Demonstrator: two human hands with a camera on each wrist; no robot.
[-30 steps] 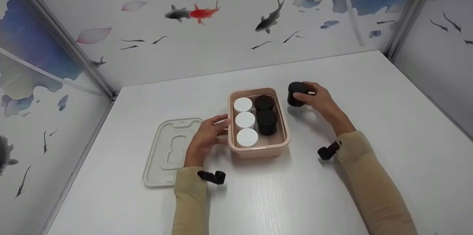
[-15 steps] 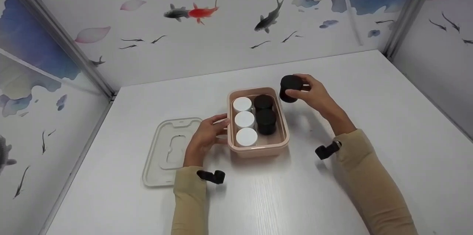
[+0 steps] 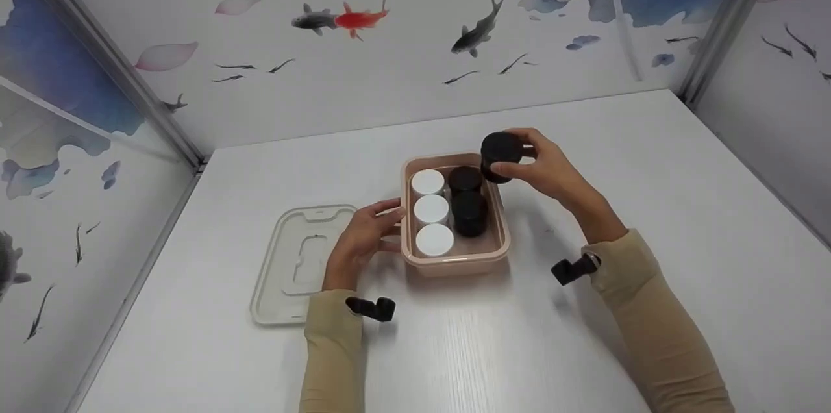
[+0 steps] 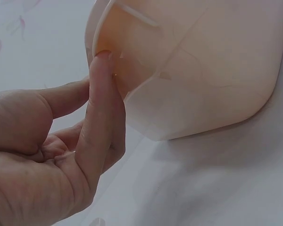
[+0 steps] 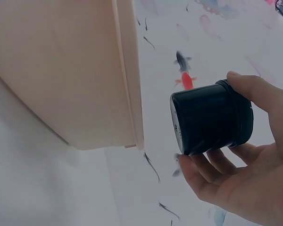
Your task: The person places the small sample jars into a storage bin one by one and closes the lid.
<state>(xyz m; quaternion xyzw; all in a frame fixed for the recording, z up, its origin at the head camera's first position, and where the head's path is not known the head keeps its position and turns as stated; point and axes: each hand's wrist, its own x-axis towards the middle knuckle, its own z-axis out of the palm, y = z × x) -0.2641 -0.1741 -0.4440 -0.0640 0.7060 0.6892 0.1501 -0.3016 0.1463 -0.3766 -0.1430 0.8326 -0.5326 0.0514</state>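
Note:
A pink plastic box stands on the table with three white-lidded jars in its left row and two black jars in its right row. My right hand holds another black jar at the box's far right corner, thumb on one side and fingers on the other. In the right wrist view this held black jar is above the rim level and apart from the box wall. My left hand touches the box's left side with nearly straight fingers; the fingertips lie under the rim.
A pale grey-green lid lies flat left of the box, partly covered by the left hand and forearm. White panels with painted fish stand behind and at both sides of the white table.
My right hand has lifted the black jar off the table and brought it leftward to the box's far right corner. The left hand and the box have stayed put.

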